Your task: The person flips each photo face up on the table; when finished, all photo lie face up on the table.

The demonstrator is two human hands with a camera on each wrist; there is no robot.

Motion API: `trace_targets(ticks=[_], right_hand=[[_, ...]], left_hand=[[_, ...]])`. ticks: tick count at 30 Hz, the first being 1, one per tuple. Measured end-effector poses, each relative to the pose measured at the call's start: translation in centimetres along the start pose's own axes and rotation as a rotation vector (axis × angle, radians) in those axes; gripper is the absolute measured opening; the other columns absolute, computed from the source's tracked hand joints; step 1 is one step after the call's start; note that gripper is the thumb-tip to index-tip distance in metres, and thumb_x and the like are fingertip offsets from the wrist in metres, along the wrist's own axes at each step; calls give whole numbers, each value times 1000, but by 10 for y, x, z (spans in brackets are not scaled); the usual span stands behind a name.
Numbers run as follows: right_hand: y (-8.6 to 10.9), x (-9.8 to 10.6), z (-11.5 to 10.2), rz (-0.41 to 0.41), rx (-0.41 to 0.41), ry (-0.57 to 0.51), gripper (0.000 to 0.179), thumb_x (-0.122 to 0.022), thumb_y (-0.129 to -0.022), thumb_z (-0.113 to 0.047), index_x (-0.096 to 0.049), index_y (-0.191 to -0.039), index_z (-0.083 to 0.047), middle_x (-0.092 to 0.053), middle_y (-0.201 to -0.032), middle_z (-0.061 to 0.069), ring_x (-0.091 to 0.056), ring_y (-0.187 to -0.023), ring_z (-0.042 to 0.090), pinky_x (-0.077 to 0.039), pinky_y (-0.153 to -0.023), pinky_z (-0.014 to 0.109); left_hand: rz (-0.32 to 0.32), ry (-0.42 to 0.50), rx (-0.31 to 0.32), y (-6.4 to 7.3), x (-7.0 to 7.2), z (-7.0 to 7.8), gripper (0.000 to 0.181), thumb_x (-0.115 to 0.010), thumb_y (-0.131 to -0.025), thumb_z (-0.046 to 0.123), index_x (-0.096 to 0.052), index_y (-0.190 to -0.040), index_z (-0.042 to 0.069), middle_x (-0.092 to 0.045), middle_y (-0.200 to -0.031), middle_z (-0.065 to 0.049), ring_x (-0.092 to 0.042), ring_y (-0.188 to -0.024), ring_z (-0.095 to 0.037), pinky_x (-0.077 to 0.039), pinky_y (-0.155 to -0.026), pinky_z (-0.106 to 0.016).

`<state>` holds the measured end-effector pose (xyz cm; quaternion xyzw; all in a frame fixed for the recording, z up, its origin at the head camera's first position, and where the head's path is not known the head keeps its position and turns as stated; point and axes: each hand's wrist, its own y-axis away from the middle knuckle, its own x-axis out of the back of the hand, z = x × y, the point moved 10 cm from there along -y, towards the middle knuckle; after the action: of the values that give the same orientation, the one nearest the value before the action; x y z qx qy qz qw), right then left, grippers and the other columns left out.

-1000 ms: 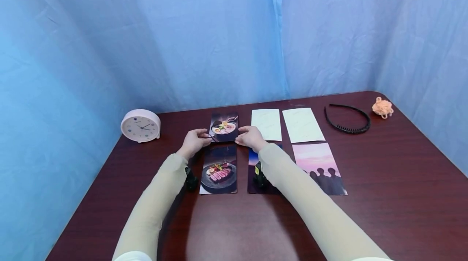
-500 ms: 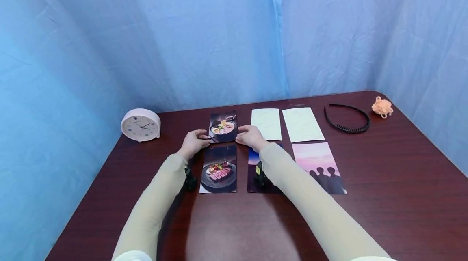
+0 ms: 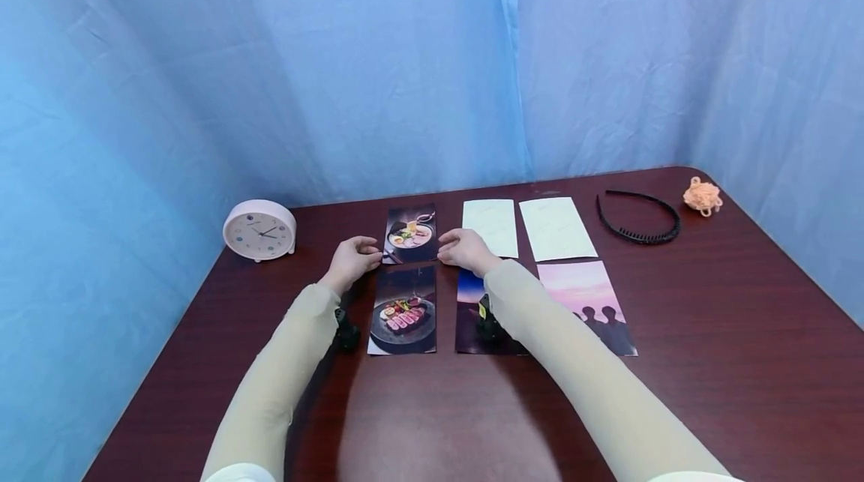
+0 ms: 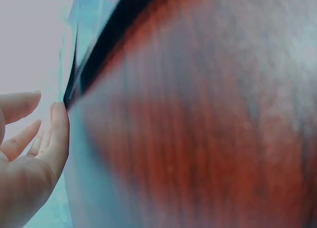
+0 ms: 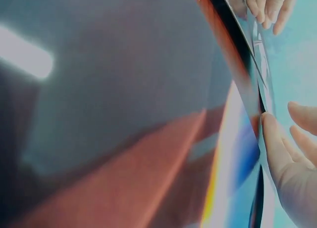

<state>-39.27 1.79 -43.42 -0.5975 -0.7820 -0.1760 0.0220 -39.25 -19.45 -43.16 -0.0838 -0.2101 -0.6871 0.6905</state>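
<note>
A photo of a ramen bowl point(image 3: 410, 236) lies flat in the back row of the head view, between my two hands. Just off its left edge is my left hand point(image 3: 353, 261), thumb and fingers loosely bent with nothing between them. My right hand point(image 3: 467, 249) sits beside the right edge, its fingers parted as well. In front of the ramen photo lies a photo of sliced steak on a plate point(image 3: 403, 321). My right forearm partly covers a dark blue sky photo point(image 3: 471, 321). In the left wrist view, the left hand point(image 4: 37, 156) shows thumb and fingers apart.
Two blank white cards point(image 3: 491, 221) lie at the back, right of the ramen photo. A pink sky photo with silhouettes point(image 3: 582, 287) lies in front of them. A white clock point(image 3: 259, 232) stands left; a black headband point(image 3: 641, 236) and a peach knotted item point(image 3: 702, 196) lie right.
My left hand has drawn away leftward from the ramen photo's edge, and my right hand has parted slightly to the right. The ramen photo has shifted slightly left and lies between them.
</note>
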Motion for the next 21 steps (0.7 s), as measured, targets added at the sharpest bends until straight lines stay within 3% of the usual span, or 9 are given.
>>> trace_targets(ticks=[11,21], right_hand=[[6,24,-15,31,47,94,40,-59,-91,-2,-51,-130,4,-61,-116,24,-63,-106,32,-52,-90,35],[12,56,-17,48,69,141,42,-59,-92,-6,-49,-132,4,-58,-117,25,-61,-108,34,-51,-92,37]], left_hand=[[-1,-38,-80,7,0,25,41,-58,-93,5,-49,-132,-2,-57,-116,-21,-60,-105,-29,-53,-89,-37],[-10,-151,-197,13,-18,56,44,-61,-91,10,-50,-132,-2,-59,-117,-21,-59,-108,-32,-50,-89,-41]])
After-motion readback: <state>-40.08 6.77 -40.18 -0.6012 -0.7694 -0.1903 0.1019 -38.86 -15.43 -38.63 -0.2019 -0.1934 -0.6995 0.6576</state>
